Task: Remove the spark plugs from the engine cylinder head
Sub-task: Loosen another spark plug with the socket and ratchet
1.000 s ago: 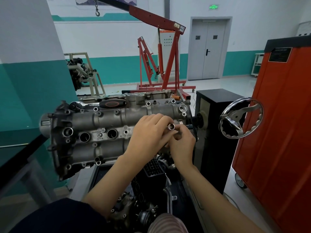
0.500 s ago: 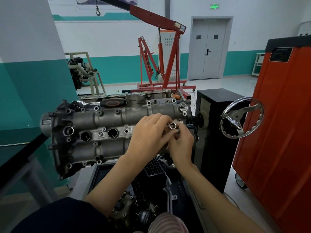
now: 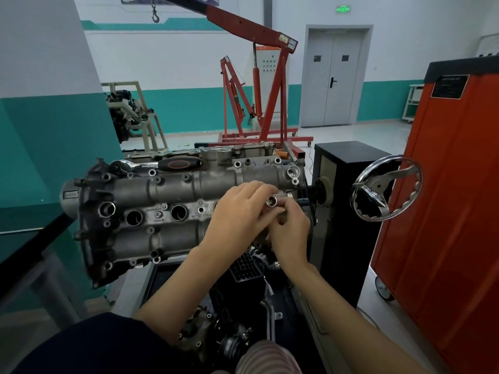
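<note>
The grey cylinder head (image 3: 167, 217) is mounted on its side on a stand, with two open spark plug wells (image 3: 178, 212) showing at the centre left. In front of its right end, both hands hold a shiny metal socket (image 3: 271, 201) whose open end faces the camera. My left hand (image 3: 237, 217) wraps its fingers round the socket from the left. My right hand (image 3: 290, 230) pinches it from below and the right. The wells behind my hands are hidden. A ratchet with a black handle (image 3: 172, 164) lies on top of the head.
The stand's black column (image 3: 343, 211) with a chrome handwheel (image 3: 386, 187) is right of the engine. An orange cabinet (image 3: 445, 206) stands at the far right. A red engine crane (image 3: 259, 103) and another engine on a frame (image 3: 129, 114) are behind. A dark table edge (image 3: 32, 238) lies left.
Both hands stay on the socket at the head's right end; the fingers shift only slightly around it.
</note>
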